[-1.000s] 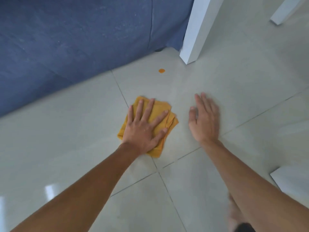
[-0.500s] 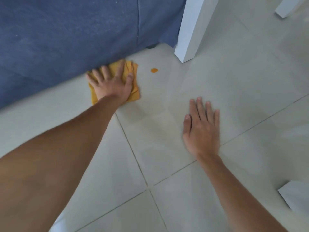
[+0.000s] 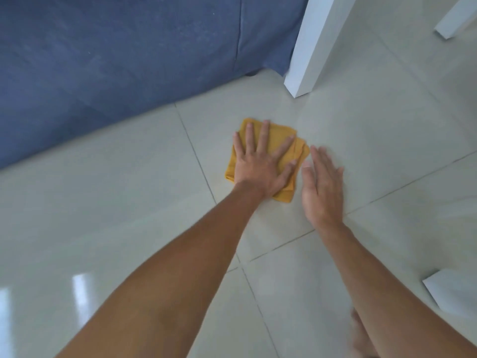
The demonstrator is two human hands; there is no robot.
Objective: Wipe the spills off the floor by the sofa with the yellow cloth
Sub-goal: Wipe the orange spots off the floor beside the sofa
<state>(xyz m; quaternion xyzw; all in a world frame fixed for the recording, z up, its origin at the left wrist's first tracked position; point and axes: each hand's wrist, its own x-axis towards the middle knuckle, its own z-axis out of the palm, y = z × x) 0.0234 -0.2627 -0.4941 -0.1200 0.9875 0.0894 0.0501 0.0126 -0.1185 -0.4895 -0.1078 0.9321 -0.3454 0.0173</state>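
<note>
The folded yellow cloth [image 3: 280, 134] lies on the pale tiled floor [image 3: 129, 202], a little out from the blue sofa [image 3: 116, 60]. My left hand [image 3: 258, 164] presses flat on the cloth with fingers spread, covering most of it. My right hand [image 3: 322, 187] rests palm-down on the bare tile just right of the cloth, holding nothing. No orange spill shows on the visible floor.
A white furniture leg [image 3: 307, 52] stands on the floor beyond the cloth, by the sofa's corner. Another white leg [image 3: 451, 19] is at the top right. A white corner [image 3: 449, 290] juts in at the lower right.
My left hand has slid the cloth from the sofa's base to the right and nearer, over where the orange spot lay. The spot is no longer seen. The right hand stays on the floor.
</note>
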